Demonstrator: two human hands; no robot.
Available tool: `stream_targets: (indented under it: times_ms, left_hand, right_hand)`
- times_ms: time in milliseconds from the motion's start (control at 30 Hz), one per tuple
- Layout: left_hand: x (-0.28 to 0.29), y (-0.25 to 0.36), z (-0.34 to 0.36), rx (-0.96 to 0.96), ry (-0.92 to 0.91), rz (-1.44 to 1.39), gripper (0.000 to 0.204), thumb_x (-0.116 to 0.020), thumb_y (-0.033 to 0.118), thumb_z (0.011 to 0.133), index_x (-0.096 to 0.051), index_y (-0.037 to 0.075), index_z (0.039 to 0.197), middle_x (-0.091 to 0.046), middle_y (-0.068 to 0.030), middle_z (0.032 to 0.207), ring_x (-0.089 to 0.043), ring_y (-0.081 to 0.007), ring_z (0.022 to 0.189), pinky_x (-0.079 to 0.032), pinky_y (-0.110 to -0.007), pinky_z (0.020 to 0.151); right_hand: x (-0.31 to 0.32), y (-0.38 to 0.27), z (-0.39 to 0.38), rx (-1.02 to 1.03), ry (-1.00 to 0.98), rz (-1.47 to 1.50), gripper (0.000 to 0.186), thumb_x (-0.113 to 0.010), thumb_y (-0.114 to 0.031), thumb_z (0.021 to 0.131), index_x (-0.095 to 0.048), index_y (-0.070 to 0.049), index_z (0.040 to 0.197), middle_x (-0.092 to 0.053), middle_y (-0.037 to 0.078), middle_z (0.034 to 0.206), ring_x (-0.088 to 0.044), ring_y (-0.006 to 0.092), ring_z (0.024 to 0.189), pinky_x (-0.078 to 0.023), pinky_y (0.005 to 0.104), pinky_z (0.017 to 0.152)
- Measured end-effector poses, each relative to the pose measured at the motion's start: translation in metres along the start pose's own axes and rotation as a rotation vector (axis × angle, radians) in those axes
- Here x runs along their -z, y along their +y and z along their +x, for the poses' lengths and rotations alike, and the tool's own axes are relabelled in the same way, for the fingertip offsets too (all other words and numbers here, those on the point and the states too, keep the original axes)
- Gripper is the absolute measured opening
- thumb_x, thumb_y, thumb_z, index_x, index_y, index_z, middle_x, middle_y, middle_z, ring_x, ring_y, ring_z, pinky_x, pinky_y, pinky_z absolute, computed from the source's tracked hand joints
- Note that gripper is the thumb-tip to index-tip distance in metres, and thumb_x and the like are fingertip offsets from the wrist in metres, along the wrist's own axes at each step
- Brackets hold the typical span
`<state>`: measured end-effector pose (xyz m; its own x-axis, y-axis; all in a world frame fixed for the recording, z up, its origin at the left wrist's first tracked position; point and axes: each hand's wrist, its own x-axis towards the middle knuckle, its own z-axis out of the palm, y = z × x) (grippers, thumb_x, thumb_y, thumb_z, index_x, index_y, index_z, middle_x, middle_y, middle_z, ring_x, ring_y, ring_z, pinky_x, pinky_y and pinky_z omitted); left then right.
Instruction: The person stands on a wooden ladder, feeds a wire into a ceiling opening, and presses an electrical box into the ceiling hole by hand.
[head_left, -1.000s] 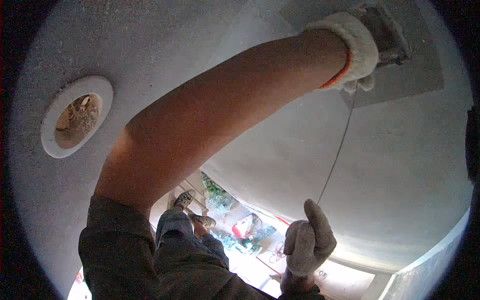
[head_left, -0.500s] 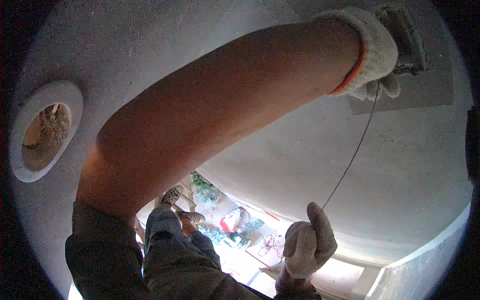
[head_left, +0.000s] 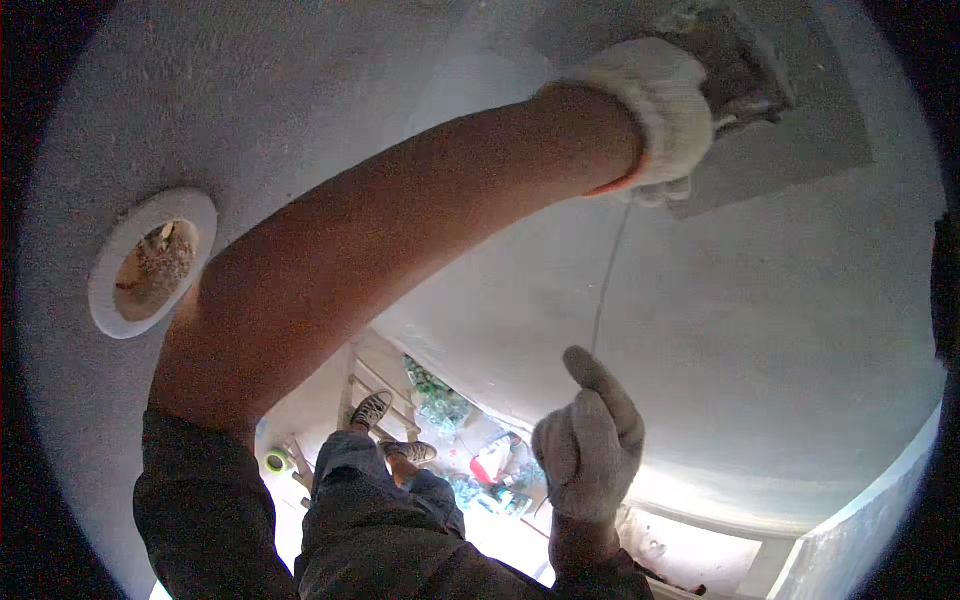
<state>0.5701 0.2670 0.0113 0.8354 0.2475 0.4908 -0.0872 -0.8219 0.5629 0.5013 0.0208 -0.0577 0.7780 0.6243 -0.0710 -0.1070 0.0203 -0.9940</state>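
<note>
My left hand [head_left: 660, 130], in a white knit glove with an orange-edged cuff, reaches to the upper right beside a rough square recess [head_left: 750, 80] set in a grey patch of the plaster. Its curled fingertips, mostly hidden by the cuff, hold a thin wire [head_left: 607, 280]. This runs down to my right hand [head_left: 590, 440], also gloved, whose lower fingers are closed on it while the index finger points up. My left forearm passes close by a round white-rimmed opening [head_left: 104, 290] with a crumbly inside.
Far below, my sneakered feet [head_left: 372, 408] rest on a pale wooden ladder [head_left: 397, 398]. Green material [head_left: 435, 390], a red-and-white item [head_left: 493, 455] and other clutter lie on the bright floor. A green tape roll [head_left: 278, 460] is at lower left. Curved pale plaster surrounds me.
Compared with half a second ago, my left hand appears lower and further left, and my right hand higher and further left. The wire now hangs more steeply. The view has shifted slightly.
</note>
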Motion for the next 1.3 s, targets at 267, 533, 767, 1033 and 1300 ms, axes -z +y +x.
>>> stream_targets:
  times_ms: [267, 533, 767, 1033, 1300]
  left_hand:
    - [0.020, 0.020, 0.014, 0.313, -0.240, -0.249, 0.020, -0.059, 0.021, 0.085, -0.072, 0.009, 0.095, -0.070, -0.0117, 0.091, -0.069, -0.0261, 0.086, -0.056, -0.040, 0.073]
    - [0.018, 0.026, 0.009, 0.503, 0.107, -0.818, 0.028, -0.047, 0.016, 0.091, -0.066, 0.017, 0.111, -0.062, -0.0062, 0.064, -0.056, -0.0234, 0.047, -0.051, -0.036, 0.051]
    - [0.017, 0.040, 0.012, 0.691, -0.031, -0.888, 0.013, -0.045, 0.014, 0.092, -0.057, 0.010, 0.095, -0.056, -0.0030, 0.062, -0.046, -0.0103, 0.044, -0.032, -0.027, 0.036]
    - [0.036, 0.065, 0.022, 0.659, -0.198, -0.639, 0.013, -0.045, 0.013, 0.092, -0.056, 0.007, 0.093, -0.065, -0.0055, 0.073, -0.050, -0.0096, 0.047, -0.035, -0.027, 0.035]
    - [0.037, 0.044, 0.028, 0.605, -0.184, -0.960, 0.010, -0.045, 0.006, 0.090, -0.048, 0.012, 0.082, -0.048, 0.0031, 0.060, -0.040, -0.0059, 0.040, -0.025, -0.023, 0.029]
  right_hand:
    - [-0.028, -0.008, -0.017, -0.175, -0.191, 0.433, 0.043, -0.043, -0.014, 0.100, -0.038, 0.009, 0.137, -0.039, -0.001, 0.045, -0.032, 0.0067, 0.035, -0.027, 0.0242, 0.037]
    - [-0.030, -0.029, -0.005, -0.295, -0.325, 0.458, 0.044, -0.046, -0.016, 0.101, -0.039, 0.006, 0.138, -0.038, -0.003, 0.049, -0.035, 0.0061, 0.040, -0.029, 0.0238, 0.041]
    - [-0.005, -0.040, -0.016, -0.325, -0.329, 0.548, 0.043, -0.049, -0.019, 0.100, -0.043, 0.003, 0.136, -0.039, -0.003, 0.048, -0.033, 0.0061, 0.038, -0.027, 0.0228, 0.038]
    - [0.012, -0.039, -0.029, -0.287, -0.302, 0.560, 0.039, -0.050, -0.020, 0.099, -0.051, -0.003, 0.133, -0.043, -0.002, 0.049, -0.035, 0.0067, 0.038, -0.028, 0.0237, 0.035]
    - [0.013, -0.038, -0.027, -0.257, -0.295, 0.601, 0.038, -0.050, -0.018, 0.098, -0.051, 0.001, 0.131, -0.042, -0.003, 0.051, -0.034, 0.0060, 0.038, -0.030, 0.0233, 0.037]
